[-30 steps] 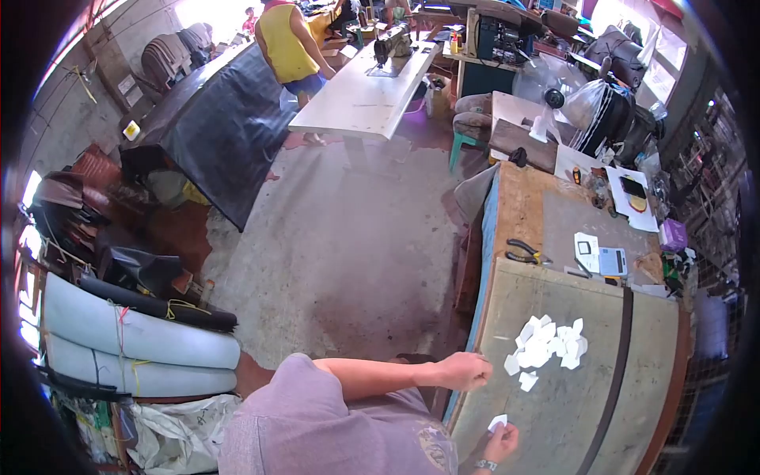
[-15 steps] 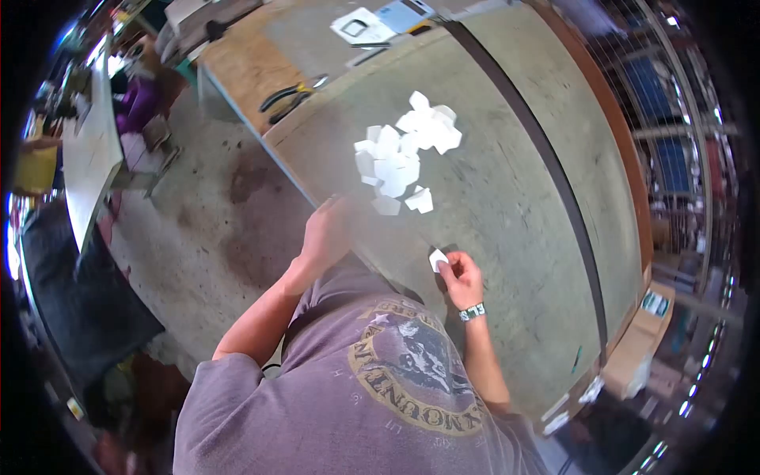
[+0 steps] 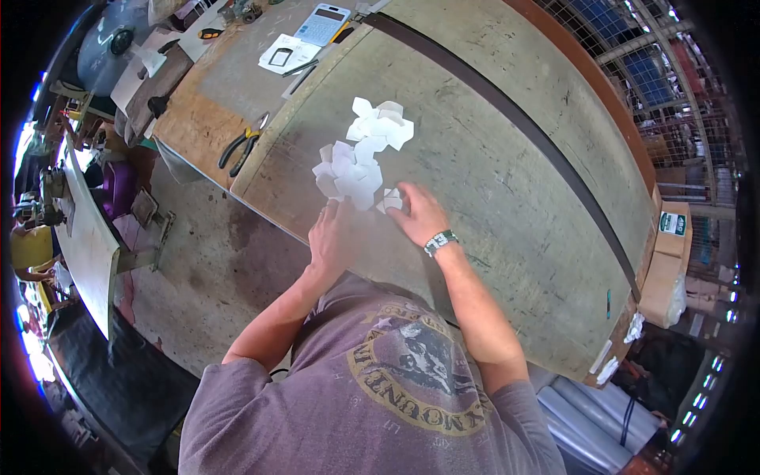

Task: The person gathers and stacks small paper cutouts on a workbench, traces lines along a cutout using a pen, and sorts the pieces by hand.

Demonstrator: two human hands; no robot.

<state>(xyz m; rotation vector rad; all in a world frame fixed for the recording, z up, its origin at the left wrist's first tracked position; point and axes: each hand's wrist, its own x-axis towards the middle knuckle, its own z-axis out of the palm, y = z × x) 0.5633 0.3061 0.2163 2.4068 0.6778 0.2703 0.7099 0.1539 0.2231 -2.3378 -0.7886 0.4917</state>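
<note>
Several small white cut pieces (image 3: 348, 170) lie in a loose heap on the worn, grey-green table (image 3: 491, 182), with a second cluster (image 3: 381, 125) just beyond. My left hand (image 3: 331, 229) is at the near edge of the heap, its fingertips by the lowest pieces; blur hides what its fingers hold, if anything. To the right, my right hand (image 3: 419, 212), with a watch on the wrist, has its thumb and fingers around a small white piece (image 3: 392, 199) at the table surface.
Yellow-black pliers (image 3: 244, 146) lie near the table's left edge. Farther off are a calculator (image 3: 323, 25) and a white card (image 3: 286, 55). A dark strip (image 3: 522, 123) crosses the table. An open cardboard box (image 3: 661, 261) stands at the right, and grey rolls (image 3: 606, 423) lie below.
The view has turned down toward the table. My left hand has moved onto the table by the heap, and my right hand has moved forward to the heap's near right side.
</note>
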